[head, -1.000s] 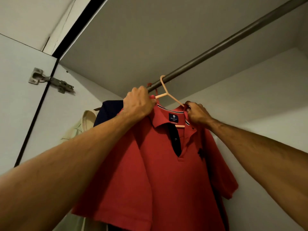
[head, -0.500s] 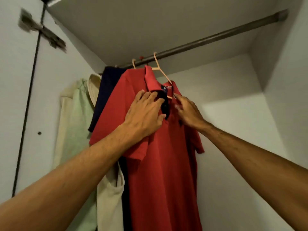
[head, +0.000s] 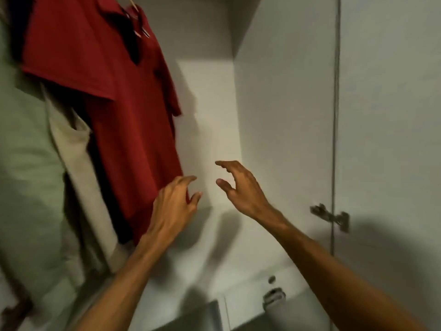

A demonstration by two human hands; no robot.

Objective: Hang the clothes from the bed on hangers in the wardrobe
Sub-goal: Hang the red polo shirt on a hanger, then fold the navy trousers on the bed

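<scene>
Both bare arms reach up into the wardrobe (head: 274, 115). The left hand (head: 173, 206) and right hand (head: 241, 189) hold nothing, their fingers released and loosely spread. A soft red polo shirt (head: 114, 91) hangs from a thin pale hanger (head: 132, 1), just left of the hands, before smooth white panels.

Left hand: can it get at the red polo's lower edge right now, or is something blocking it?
Probably yes. The left hand is open and empty, right beside the lower edge of the red polo, with nothing between them. The blur hides whether it touches the cloth.
</scene>
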